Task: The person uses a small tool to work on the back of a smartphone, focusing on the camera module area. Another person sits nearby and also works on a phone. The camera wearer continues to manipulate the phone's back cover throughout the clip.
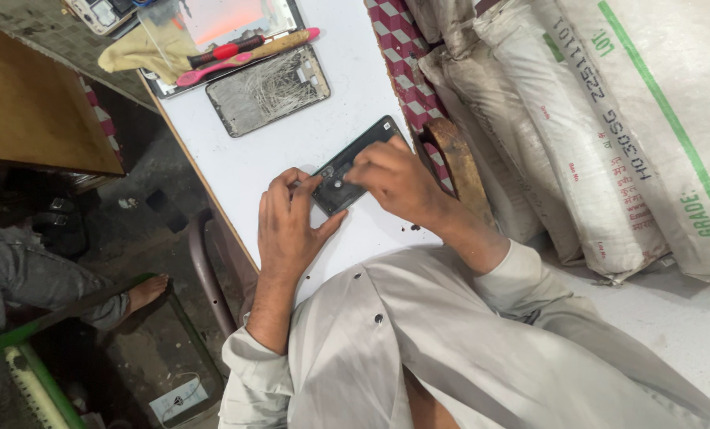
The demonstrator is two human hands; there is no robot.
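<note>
A dark opened phone body [355,163] lies on the white table [339,87]. My left hand [290,226] holds its near end, fingers curled on the edge and thumb along the side. My right hand [398,181] rests on top of the phone with fingertips pinched at its middle; whether it holds a small tool is hidden. Both sleeves are pale grey.
A cracked phone screen [267,89] lies further up the table. Beyond it are a pink-handled tool [212,70], a red-handled screwdriver [228,52], a wooden handle [279,45] and a yellow cloth [136,49]. White sacks [609,119] stand at right. Another person's foot [144,292] is at left.
</note>
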